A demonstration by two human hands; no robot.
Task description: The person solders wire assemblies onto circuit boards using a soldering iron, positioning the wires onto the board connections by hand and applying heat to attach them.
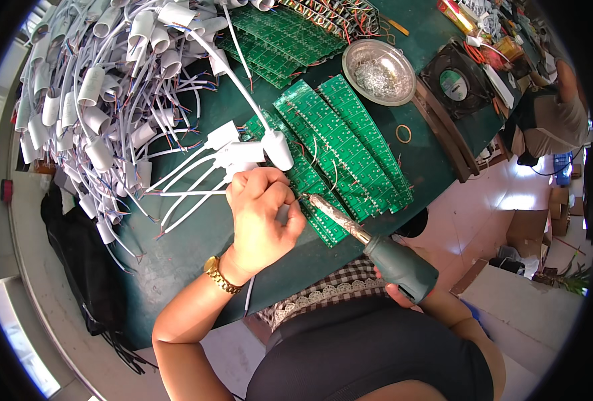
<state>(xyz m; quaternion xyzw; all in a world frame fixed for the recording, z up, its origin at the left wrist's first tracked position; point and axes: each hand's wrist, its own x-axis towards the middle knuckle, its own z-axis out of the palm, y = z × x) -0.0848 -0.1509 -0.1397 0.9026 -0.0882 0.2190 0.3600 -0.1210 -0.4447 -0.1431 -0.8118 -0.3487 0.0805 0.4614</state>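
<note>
Holding a soldering iron [401, 266] in the right hand [398, 294] over green circuit boards [340, 144] on the counter [169, 257]; curling the left hand [262, 208] just beside it, near white cabled fittings [238, 155].

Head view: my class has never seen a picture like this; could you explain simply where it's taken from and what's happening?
There is no robot here, just a person's two bare hands. A wide fisheye camera on the head looks down, so straight edges bend. The right hand holds a soldering iron, its tip over green circuit boards. The left hand curls beside them; whatever it may pinch is hidden. On the green table lie a heap of white cable-ended cylinders, a metal dish and a black fan.
</note>
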